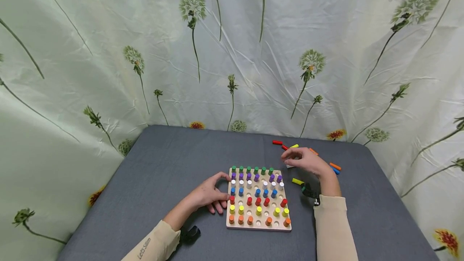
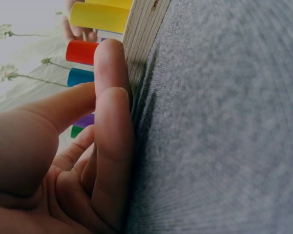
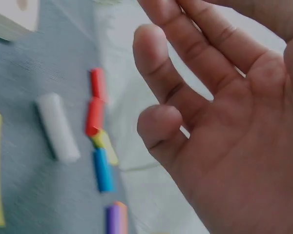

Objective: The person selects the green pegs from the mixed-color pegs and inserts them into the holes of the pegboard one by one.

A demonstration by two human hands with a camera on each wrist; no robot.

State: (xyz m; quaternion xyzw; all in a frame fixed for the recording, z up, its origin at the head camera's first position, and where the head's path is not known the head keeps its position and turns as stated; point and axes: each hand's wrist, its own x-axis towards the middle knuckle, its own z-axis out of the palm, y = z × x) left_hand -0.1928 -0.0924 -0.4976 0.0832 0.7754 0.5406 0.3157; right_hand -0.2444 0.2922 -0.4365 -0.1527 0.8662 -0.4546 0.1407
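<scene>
A pale wooden pegboard (image 1: pixel 259 229) lies on the grey table, with coloured pegs standing upright in rows and several bare holes among them. My left hand (image 1: pixel 208 194) touches the board's left edge, fingers relaxed; in the left wrist view a fingertip (image 2: pixel 110 61) rests along its side near a red peg (image 2: pixel 81 51). Beyond the far right corner of the board, my right hand (image 1: pixel 308 162) hovers with loosely bent fingers and nothing visible in it. Under it lies a loose white peg (image 3: pixel 58 127); the tips of some fingers are cut off in the right wrist view.
Loose pegs lie scattered to the right and behind: red (image 1: pixel 277 142), yellow (image 1: pixel 298 181), orange (image 1: pixel 335 166), blue (image 1: pixel 336 171) and a purple one (image 3: pixel 113 219). A floral curtain (image 1: pixel 217 71) hangs along the table's far edge.
</scene>
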